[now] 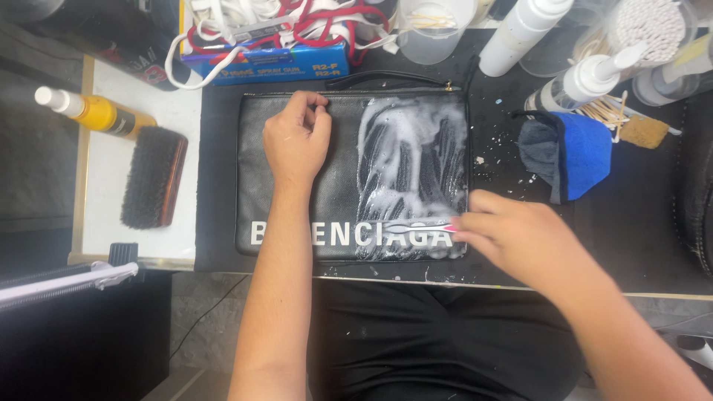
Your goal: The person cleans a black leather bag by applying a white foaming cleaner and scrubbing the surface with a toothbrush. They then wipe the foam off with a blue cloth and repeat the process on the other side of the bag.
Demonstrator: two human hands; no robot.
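**Foam on a black pouch, brush at its lower edge**

A flat black leather pouch (297, 208) lies at the centre of the frame on the dark counter (639, 223), its long axis running left to right, zipper edge towards the top of the frame and white lettering along the bottom. White foam (412, 171) covers its right half. The left hand (297, 141) presses down on the pouch's upper left part, fingers curled, clamped on nothing. The right hand (520, 238), at the pouch's lower right corner, has its grip pinched on a thin small brush (420, 227) that points left across the lettering. A blue cloth (572, 156) sits to the right, a dark bristle brush (152, 178) and a yellow spray bottle (93, 111) at the left.
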